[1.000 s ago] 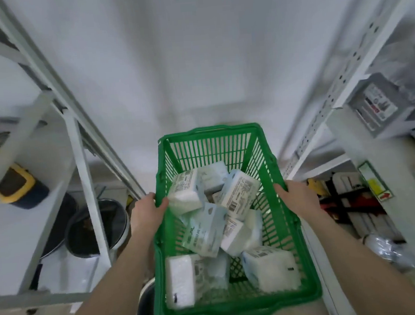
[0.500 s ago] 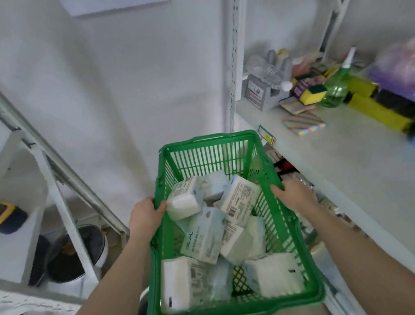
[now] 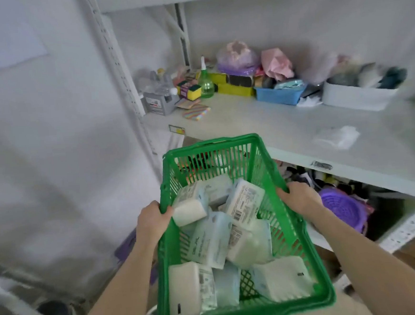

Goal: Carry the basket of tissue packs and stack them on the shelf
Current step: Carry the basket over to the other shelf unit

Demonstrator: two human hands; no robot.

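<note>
Green plastic is filling both hands: the left hand (image 3: 151, 220) is wrapping its fingers over the left rim of the basket (image 3: 291, 227), and the right hand (image 3: 300, 196) is clamping the right rim, so the basket is hanging in the air between them. Between the two hands, tissue packs (image 3: 209, 240) are lying jumbled inside the basket, some flat, some tilted on each other, white and pale blue wrappers showing printed labels. Beyond the hands, just past the far end of the basket, the shelf (image 3: 261, 125) is stretching off to the right, its near part bare apart from a crumpled clear wrapper (image 3: 337, 137). Farther back from the hands a green spray bottle (image 3: 205, 81), a rainbow sponge (image 3: 196, 112), a blue tray (image 3: 279, 95) and a white bin (image 3: 356, 94) are sitting along the wall. Below the right hand, a purple item (image 3: 342, 207) is resting on the lower level.
</note>
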